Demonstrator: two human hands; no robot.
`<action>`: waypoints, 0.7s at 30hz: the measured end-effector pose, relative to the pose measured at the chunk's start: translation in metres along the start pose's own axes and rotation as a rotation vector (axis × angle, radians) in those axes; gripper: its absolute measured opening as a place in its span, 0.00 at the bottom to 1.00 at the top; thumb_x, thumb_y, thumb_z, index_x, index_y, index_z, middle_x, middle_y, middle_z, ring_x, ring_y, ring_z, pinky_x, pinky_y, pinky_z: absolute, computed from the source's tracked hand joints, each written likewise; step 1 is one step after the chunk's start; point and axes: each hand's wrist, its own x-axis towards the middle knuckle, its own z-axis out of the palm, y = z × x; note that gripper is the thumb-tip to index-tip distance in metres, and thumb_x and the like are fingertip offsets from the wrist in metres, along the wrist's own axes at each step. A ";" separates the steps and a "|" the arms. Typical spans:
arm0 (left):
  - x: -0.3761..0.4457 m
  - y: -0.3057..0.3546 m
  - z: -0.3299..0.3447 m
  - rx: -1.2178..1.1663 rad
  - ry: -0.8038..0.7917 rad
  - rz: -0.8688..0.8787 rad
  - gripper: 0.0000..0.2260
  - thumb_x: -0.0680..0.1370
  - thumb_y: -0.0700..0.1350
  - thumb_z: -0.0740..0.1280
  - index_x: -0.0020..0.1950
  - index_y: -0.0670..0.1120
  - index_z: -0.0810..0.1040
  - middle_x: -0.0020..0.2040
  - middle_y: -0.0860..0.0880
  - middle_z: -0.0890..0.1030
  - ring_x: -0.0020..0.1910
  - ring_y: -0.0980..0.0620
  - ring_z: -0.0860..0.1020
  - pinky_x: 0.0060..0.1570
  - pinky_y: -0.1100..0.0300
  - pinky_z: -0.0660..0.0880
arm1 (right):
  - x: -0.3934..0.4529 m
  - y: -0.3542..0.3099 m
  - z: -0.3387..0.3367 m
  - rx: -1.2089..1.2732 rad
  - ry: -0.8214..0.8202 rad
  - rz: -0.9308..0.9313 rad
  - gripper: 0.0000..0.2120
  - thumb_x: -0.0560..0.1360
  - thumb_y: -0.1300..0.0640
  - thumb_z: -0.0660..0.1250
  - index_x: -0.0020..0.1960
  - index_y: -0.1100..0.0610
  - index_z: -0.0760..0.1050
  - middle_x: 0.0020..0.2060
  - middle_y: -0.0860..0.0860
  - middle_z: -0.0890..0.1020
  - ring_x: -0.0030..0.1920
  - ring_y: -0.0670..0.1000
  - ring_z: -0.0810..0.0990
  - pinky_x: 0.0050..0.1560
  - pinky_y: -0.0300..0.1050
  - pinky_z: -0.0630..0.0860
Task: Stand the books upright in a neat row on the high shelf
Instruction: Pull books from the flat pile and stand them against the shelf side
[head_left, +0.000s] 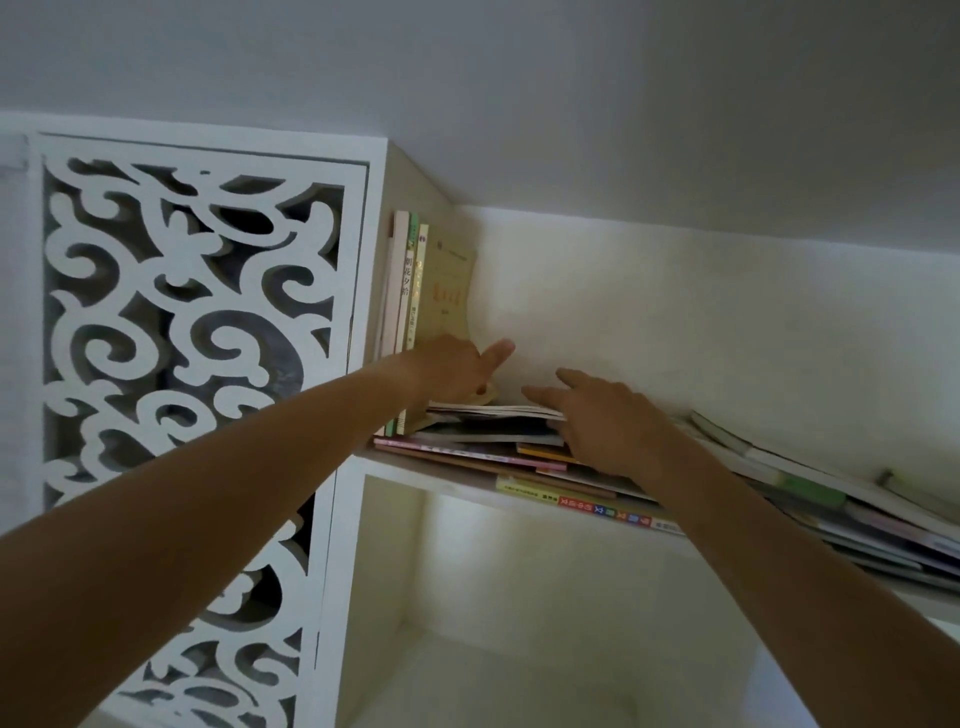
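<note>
On the high shelf (447, 480), several upright books (408, 291) stand against the left wall. A thin yellow book (448, 291) leans at the right end of that row. My left hand (449, 369) presses against the foot of the yellow book with one digit sticking out to the right; its other fingers are hidden. A flat pile of books and magazines (493, 436) lies beside the row. My right hand (608, 421) rests on top of this pile, fingers straight and spread, the tips on the top magazine.
A second slanting heap of books (831, 499) fills the shelf's right part. A white carved lattice panel (192, 312) flanks the shelf on the left. An open compartment (519, 623) lies below, and the ceiling is close above.
</note>
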 end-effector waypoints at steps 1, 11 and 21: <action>0.003 -0.001 0.001 0.101 -0.068 -0.039 0.42 0.81 0.69 0.39 0.59 0.42 0.83 0.56 0.42 0.81 0.57 0.44 0.78 0.73 0.44 0.66 | 0.002 0.000 -0.001 0.033 -0.023 -0.017 0.25 0.82 0.57 0.61 0.76 0.39 0.68 0.72 0.54 0.73 0.64 0.59 0.77 0.62 0.57 0.77; 0.000 0.009 -0.021 -0.384 0.235 -0.013 0.28 0.86 0.61 0.42 0.51 0.45 0.75 0.54 0.41 0.78 0.54 0.46 0.77 0.66 0.48 0.70 | 0.002 0.035 -0.020 0.202 -0.006 0.078 0.11 0.83 0.57 0.62 0.62 0.56 0.79 0.46 0.56 0.82 0.40 0.55 0.79 0.37 0.45 0.74; -0.004 -0.008 0.012 -0.456 0.557 0.129 0.08 0.84 0.38 0.61 0.62 0.38 0.69 0.53 0.47 0.74 0.49 0.52 0.77 0.44 0.64 0.80 | -0.001 0.053 -0.029 0.437 0.310 0.283 0.16 0.81 0.51 0.65 0.36 0.50 0.71 0.32 0.55 0.78 0.33 0.58 0.77 0.35 0.48 0.70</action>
